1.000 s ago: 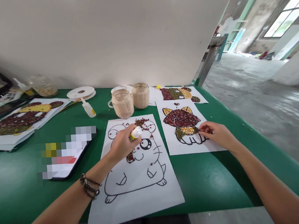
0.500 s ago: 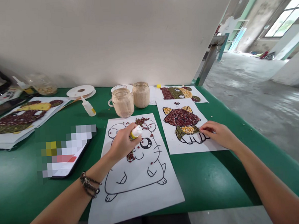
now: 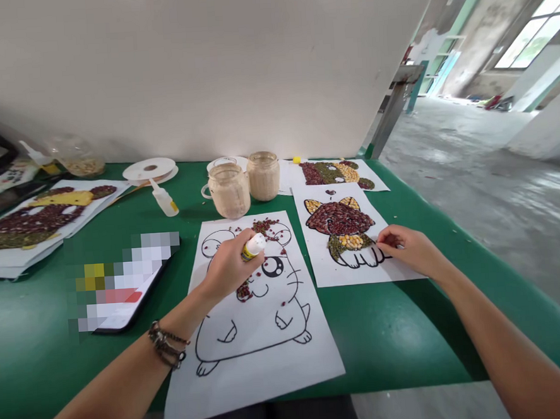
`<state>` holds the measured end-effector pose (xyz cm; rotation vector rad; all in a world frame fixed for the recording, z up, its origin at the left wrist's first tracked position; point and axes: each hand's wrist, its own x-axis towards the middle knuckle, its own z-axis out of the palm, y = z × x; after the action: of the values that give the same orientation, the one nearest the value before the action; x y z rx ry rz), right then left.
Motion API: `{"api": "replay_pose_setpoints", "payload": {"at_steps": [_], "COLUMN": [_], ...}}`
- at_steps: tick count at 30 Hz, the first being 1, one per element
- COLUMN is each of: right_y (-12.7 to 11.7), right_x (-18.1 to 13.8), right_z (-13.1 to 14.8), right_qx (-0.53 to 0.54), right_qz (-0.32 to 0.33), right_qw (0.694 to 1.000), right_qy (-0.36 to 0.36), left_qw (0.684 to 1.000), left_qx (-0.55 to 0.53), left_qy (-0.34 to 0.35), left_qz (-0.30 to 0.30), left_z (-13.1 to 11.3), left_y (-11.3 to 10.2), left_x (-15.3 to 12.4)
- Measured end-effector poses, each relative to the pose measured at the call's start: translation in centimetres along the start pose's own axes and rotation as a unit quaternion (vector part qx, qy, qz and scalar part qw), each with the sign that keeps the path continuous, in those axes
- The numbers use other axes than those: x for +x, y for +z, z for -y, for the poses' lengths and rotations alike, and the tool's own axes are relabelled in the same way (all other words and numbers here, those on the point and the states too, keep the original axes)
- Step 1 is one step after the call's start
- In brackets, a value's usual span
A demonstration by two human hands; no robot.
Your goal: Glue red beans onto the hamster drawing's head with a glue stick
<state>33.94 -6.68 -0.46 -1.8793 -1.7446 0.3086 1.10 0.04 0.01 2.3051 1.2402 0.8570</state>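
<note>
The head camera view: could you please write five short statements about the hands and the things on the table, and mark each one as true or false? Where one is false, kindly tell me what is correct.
1. The left hand holds a small bottle above the hamster drawing. True.
2. The right hand is also over the hamster drawing. False: it is at the lower right of the cat picture.
3. Two jars stand beyond the hamster drawing. True.
4. The ears on the cat picture are filled in dark red. False: they are filled in yellow.
5. The phone lies to the left of the hamster drawing. True.
</note>
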Motion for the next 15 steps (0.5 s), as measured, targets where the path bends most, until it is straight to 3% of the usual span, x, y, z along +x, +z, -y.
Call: {"api": "replay_pose_setpoints", "payload": {"at_steps": [8,15], "right_y": [0.1,0.2], "right_x": [0.17,0.11], "right_z": [0.03,-0.46], "right_qx": [-0.039,-0.058], "right_qz": [0.016,-0.018], "right_qw": [0.998,0.997], "right_qy": [-0.039,-0.038], "left_qw": [1.0,1.0], "left_qx": [-0.014,-0.02], "left_qy": [0.007,-0.006], "left_qz": [-0.006,0.001], "left_z": [0.2,-0.09], "left_y": [0.22,0.04], "left_x": [0.01,-0.07]}}
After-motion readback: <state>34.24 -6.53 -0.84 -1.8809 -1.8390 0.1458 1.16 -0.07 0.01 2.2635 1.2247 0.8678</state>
